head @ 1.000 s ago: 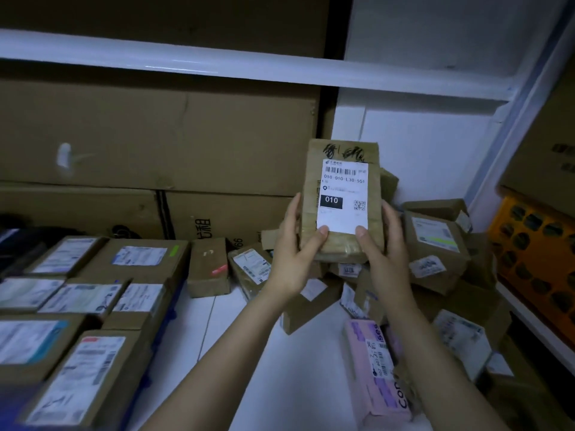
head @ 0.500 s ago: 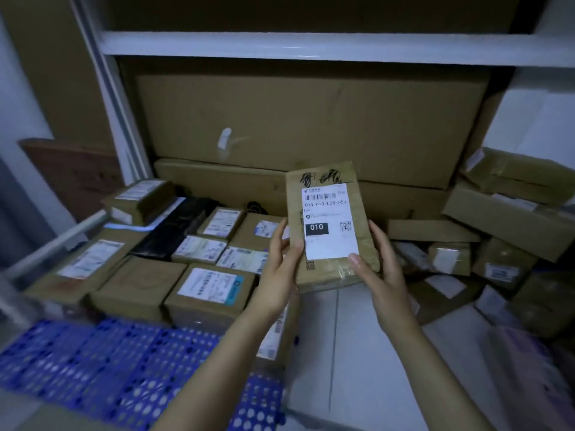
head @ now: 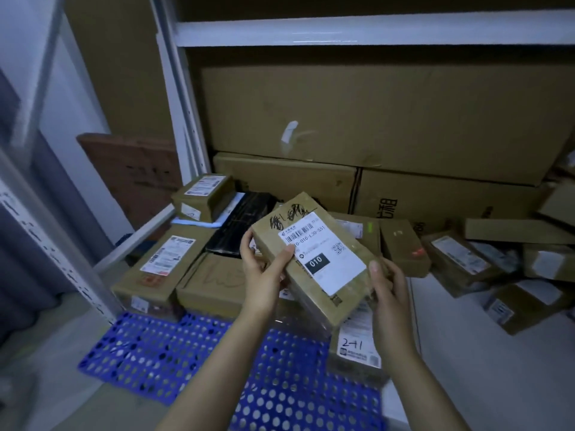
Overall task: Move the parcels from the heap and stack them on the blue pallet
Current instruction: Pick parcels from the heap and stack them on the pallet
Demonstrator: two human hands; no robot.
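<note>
Parcel (head: 317,259) held up in both hands, tilted, label side to the camera, above the rows already on the blue pallet (head: 149,356).

Head view, the only one. Left grip (head: 264,275) curled round the parcel's left long edge, thumb flat on the white label (head: 339,272), fingers behind. Right grip (head: 389,293) wrapped round the low right corner, thumb on the top face, fingers beneath. Both closed on the parcel, neither free.

Reads as a flat, oblong brown carton: stiff faces, square corners, no sag between the two holds. Judged light, given the easy thumb-and-finger hold at each end. Possibly taped over and a little slick, though too dim to be sure. Best taken by edges and corners, as now, rather than pinched across the broad faces. No fragile marking visible.

Below and beyond: stacked parcels (head: 161,265) in rows on the far part of the pallet, a black packet (head: 239,225) among them, a box marked 241 (head: 357,346) just under the right grip. Bare blue grid nearest the camera. Heap (head: 466,256) off to the right on the pale floor. Large cartons (head: 373,119) behind, under a shelf.
</note>
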